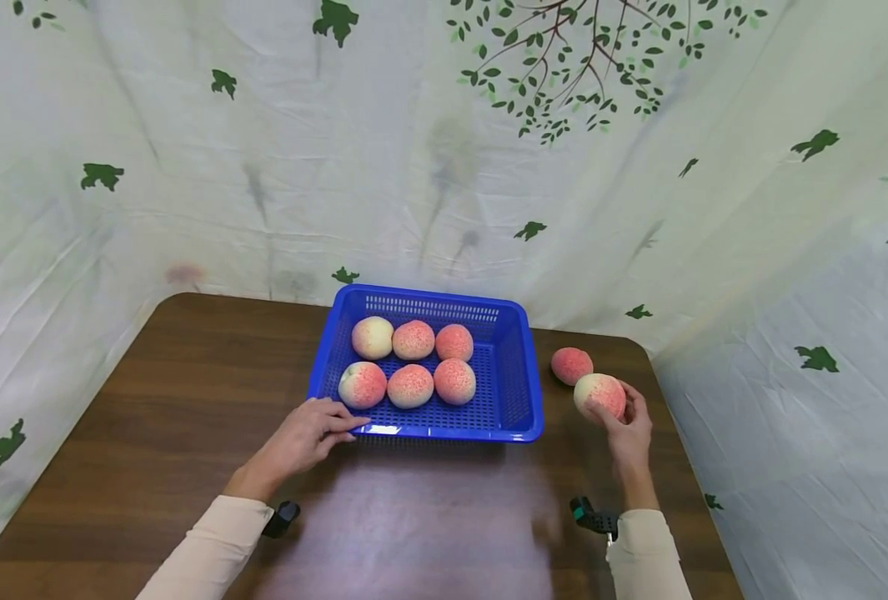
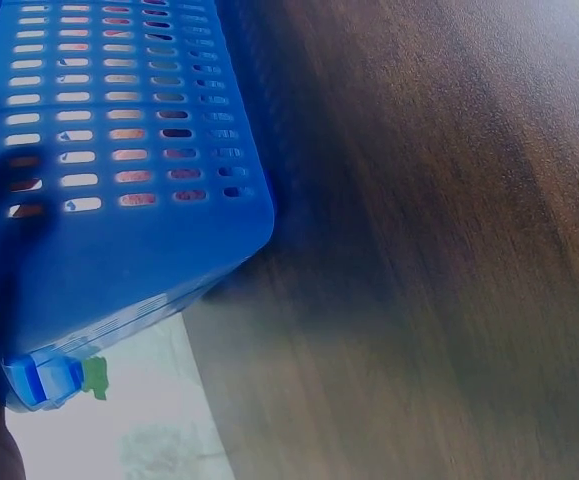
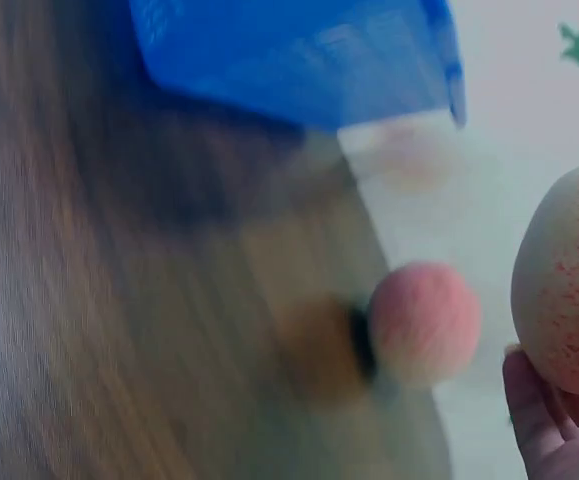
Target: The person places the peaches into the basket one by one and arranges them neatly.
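My right hand [image 1: 629,425] holds a pale yellow and pink peach [image 1: 599,395] between thumb and fingers, raised over the right part of the table. The right wrist view shows the same peach [image 3: 574,285] large, with fingertips beneath it. Just behind it lies a redder peach [image 1: 571,366] on the wood. With its fingers at the rim, my left hand [image 1: 316,432] grips the front left corner of a blue plastic basket [image 1: 519,367]. Inside the basket several peaches [image 1: 412,385] sit in two rows towards the left; its right side shows bare mesh.
The brown wooden table [image 1: 428,508] has its back edge right behind the basket. A white curtain [image 1: 383,167] with leaf prints hangs behind and at both sides. Black wrist cameras [image 1: 282,518] sit by both sleeves.
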{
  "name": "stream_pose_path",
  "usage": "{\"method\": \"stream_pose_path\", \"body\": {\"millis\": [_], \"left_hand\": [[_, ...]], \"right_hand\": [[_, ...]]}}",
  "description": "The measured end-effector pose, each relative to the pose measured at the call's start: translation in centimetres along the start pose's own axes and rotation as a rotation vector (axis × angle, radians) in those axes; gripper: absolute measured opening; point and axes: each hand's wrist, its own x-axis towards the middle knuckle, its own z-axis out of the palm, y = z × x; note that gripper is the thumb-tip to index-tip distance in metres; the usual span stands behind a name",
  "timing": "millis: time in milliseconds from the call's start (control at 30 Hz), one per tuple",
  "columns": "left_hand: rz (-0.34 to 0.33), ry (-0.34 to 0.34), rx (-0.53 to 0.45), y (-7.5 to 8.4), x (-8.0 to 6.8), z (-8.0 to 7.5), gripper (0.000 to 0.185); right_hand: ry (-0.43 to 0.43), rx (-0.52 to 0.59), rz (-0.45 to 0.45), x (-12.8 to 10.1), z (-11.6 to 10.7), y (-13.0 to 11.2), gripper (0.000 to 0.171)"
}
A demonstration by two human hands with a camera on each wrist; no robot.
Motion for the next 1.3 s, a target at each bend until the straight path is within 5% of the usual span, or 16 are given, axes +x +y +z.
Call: {"method": "stream_pose_path", "body": {"millis": [533,967,1300], "left_hand": [[0.01,0.019,-0.004,-0.2,-0.3,0.1,0.031],[0.003,0.007,-0.006,-0.2,-0.1,-0.2,0.03],[0.001,0.008,-0.011,-0.2,-0.2,-0.2,0.03]], "right_hand": [[-0.228,0.135,-0.207,-2.5,5.5,-3.6,0.058],[-0.498,-0.204,-0.231,-3.0,11.4,-3.7,0.066],[-0.553,-0.35,-0.218,-4.2,14.5,-3.8,0.065]]}}
